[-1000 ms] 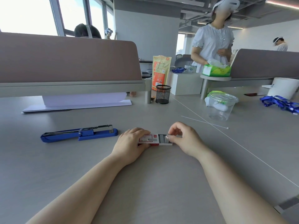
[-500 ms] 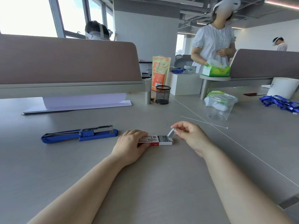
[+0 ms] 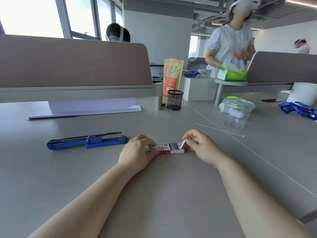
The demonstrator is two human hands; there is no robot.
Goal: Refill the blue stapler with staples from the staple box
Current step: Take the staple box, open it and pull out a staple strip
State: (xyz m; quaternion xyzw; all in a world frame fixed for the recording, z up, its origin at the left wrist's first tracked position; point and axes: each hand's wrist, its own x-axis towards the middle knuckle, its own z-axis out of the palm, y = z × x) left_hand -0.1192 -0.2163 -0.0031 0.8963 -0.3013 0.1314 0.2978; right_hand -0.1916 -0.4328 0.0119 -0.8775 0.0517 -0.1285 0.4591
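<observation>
The blue stapler lies on the grey desk to the left, swung fully open with its metal staple rail on top. A small white and red staple box rests flat on the desk in front of me, its inner tray slid out to the right. My left hand presses down on the box's left end. My right hand pinches a short grey strip of staples, tilted up at the box's right end.
A black mesh pen cup and an orange pouch stand behind. A clear lidded tub and a thin white stick lie to the right, blue lanyards further right. White paper lies under the divider. People stand beyond.
My right hand has lifted a staple strip out of the box's open end and holds it tilted just above the tray. The left hand stays on the box.
</observation>
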